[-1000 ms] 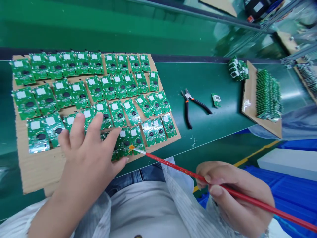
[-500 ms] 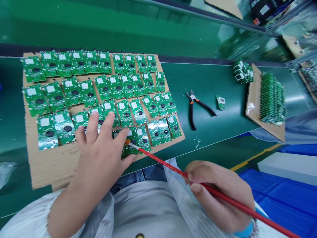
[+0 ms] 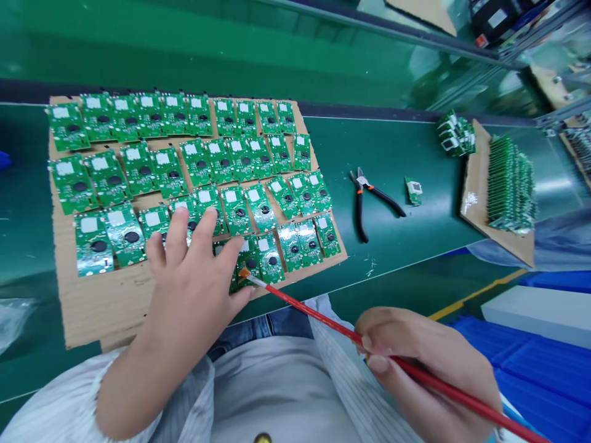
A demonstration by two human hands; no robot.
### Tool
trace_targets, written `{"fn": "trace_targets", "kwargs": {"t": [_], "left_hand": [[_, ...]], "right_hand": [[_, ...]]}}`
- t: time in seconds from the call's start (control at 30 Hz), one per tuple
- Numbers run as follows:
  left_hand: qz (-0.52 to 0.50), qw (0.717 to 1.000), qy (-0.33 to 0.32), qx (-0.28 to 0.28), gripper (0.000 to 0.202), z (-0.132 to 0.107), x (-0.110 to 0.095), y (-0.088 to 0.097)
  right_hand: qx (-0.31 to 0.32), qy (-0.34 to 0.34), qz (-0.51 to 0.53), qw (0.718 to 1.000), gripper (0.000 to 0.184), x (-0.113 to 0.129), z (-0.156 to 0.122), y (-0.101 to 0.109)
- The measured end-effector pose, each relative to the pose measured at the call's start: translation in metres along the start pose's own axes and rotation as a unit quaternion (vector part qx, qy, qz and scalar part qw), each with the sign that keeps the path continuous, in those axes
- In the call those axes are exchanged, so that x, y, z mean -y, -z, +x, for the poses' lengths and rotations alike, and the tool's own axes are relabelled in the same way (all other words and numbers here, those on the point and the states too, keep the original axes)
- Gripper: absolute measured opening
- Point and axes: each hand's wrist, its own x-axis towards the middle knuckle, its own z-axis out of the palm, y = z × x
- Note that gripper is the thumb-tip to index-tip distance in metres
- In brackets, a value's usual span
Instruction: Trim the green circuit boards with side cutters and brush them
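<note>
My left hand [image 3: 194, 280] lies flat with fingers spread on the cardboard sheet [image 3: 99, 304], pressing down the small green circuit boards [image 3: 249, 261] of the front row. My right hand [image 3: 427, 369] is closed around a thin red-handled brush [image 3: 323, 320]. The brush's orange bristle tip touches the front-row board just right of my left thumb. Rows of several more green boards [image 3: 184, 163], each with a white square and a black dot, cover the sheet.
Black-handled cutters [image 3: 364, 200] and a single loose board [image 3: 414, 189] lie on the green belt to the right. Further right, a second cardboard sheet [image 3: 475, 191] carries stacked boards [image 3: 508, 181]. Blue bins [image 3: 545, 375] stand at lower right.
The view has shifted a little, so the sheet sits further right in frame. The brush tip has moved slightly over the front-row board while my left hand stays pressed on the boards.
</note>
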Motion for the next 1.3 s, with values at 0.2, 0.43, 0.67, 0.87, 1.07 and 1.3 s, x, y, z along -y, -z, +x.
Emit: {"fn": "trace_targets", "kwargs": {"t": [0.2,0.43,0.67,0.87,1.07,1.3], "left_hand": [[0.006,1.000,-0.003,0.006,0.039,0.001,0.000,0.001],[0.006,1.000,-0.003,0.005,0.042,0.000,0.001,-0.001],[0.005,1.000,0.002,0.003,0.042,0.001,0.000,-0.002],[0.002,1.000,-0.001,0.004,0.042,0.003,-0.002,-0.004],[-0.001,1.000,-0.007,-0.020,0.046,-0.009,0.008,0.004],[0.009,1.000,0.009,-0.010,0.052,-0.020,0.028,0.005]], "right_hand": [[-0.043,-0.051,-0.030,0.997,0.020,0.003,-0.017,0.007],[-0.033,-0.036,-0.006,0.999,0.023,0.007,-0.012,0.006],[-0.062,-0.024,-0.033,0.997,0.018,0.002,-0.014,0.005],[-0.045,-0.025,-0.025,0.998,0.018,0.005,-0.013,0.005],[-0.119,-0.087,-0.009,0.989,0.009,0.007,-0.026,0.005],[-0.091,-0.054,0.053,0.993,0.019,0.014,-0.007,-0.010]]}}
